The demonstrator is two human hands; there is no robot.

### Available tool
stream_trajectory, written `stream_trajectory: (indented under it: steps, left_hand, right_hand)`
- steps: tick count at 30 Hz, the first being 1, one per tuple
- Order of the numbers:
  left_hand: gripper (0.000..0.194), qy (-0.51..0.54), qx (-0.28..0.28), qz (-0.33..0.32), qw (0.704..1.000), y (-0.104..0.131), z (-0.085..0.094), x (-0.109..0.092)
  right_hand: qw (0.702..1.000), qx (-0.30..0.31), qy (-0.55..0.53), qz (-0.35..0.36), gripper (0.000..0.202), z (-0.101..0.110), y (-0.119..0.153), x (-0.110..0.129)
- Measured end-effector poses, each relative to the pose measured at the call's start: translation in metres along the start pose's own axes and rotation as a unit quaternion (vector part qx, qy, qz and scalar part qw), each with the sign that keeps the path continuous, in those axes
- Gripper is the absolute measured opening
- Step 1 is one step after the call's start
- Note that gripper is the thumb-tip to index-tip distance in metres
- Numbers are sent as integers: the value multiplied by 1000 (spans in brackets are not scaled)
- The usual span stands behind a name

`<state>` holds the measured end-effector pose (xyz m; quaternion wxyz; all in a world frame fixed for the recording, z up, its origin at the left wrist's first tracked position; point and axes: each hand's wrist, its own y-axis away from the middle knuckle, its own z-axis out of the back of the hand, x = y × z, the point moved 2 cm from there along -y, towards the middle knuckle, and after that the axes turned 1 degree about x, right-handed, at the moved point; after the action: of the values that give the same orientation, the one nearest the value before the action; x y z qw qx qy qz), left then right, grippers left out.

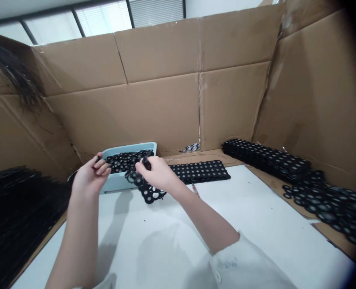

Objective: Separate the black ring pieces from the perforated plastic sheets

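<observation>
My right hand (157, 173) is closed on a piece of black openwork lace trim (148, 192) with round holes, which hangs below the fingers above the white tabletop. A dark bit also pokes up by the thumb. To its left, my left hand (90, 174) is raised with curled fingers, and thumb and forefinger pinch something small and dark that I cannot make out. Behind both hands stands a light blue plastic bin (114, 184), holding a tangle of the same black lace (126, 160).
Flat strips of black lace (205, 170) lie behind my right hand. A thick lace stack (265, 156) and a loose heap (325, 200) line the right edge. Black stringy material (18, 216) is piled at left. Cardboard walls (160, 108) enclose the white tabletop (166, 249).
</observation>
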<state>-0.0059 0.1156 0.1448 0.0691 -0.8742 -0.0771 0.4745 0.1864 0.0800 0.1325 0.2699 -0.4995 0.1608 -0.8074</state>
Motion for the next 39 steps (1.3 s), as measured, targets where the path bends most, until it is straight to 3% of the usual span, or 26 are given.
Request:
stream_trajectory:
  steps: [2, 5, 7, 11, 13, 19, 23, 26, 34, 39]
  left_hand:
    - [19, -52, 18, -17, 998, 4, -11, 8]
    - [11, -222, 33, -75, 972, 8, -29, 25]
    - [15, -356, 30, -128, 925, 11, -37, 32]
    - [23, -567, 58, -200, 797, 19, -45, 35]
    - [27, -602, 96, -184, 771, 23, -47, 34]
    - [32, -523, 229, -46, 820, 33, -50, 34]
    - [29, -484, 229, -44, 844, 34, -52, 32]
    - [29, -476, 236, -61, 845, 35, -55, 30]
    - [30, -447, 227, -27, 865, 36, -57, 30]
    - [28, -472, 196, -63, 857, 37, -59, 28]
  right_hand:
    - [999, 12, -31, -18, 21, -4, -3, -6]
    - [995, 47, -81, -40, 14, -12, -6, -13]
    - [991, 63, -107, -48, 12, -16, -7, -16]
    - [985, 84, -138, -59, 12, -21, -8, -20]
    - [985, 90, -138, -58, 13, -22, -8, -21]
    - [984, 71, -155, -56, 18, -20, -7, -18]
    - [976, 68, -201, -54, 27, -18, -6, -16]
    - [977, 52, -197, -56, 35, -18, -7, -16]
    - [979, 60, -189, -45, 26, -17, -6, -15]
    - [982, 65, -169, -45, 26, -13, -3, -9]
